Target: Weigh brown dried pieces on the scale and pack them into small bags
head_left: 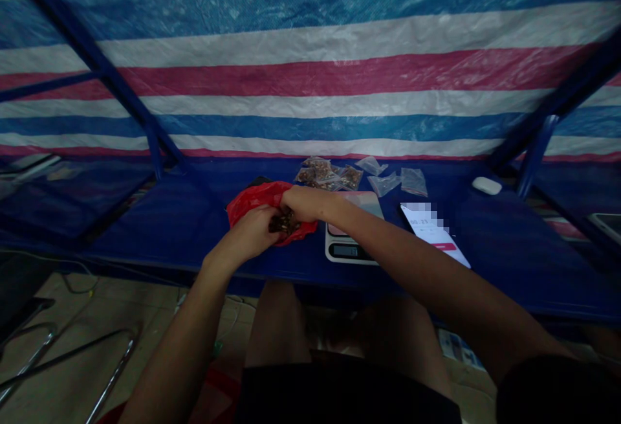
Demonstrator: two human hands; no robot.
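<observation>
A red plastic bag (252,199) lies on the blue shelf (194,236), with dark brown bits showing at its mouth (284,222). My left hand (252,233) grips the bag's near edge, fingers closed on the plastic. My right hand (303,204) reaches across from the right and is curled into the bag's opening over the brown bits; whether it holds any is hidden. Just right of the bag stands a small digital scale (352,233).
Behind the scale lie several small clear bags, some filled with brown bits (327,175) and some empty (392,181). A phone with a lit screen (434,230) lies to the right, a white case (486,185) beyond it. Blue frame bars (97,61) slant up both sides against a striped tarp.
</observation>
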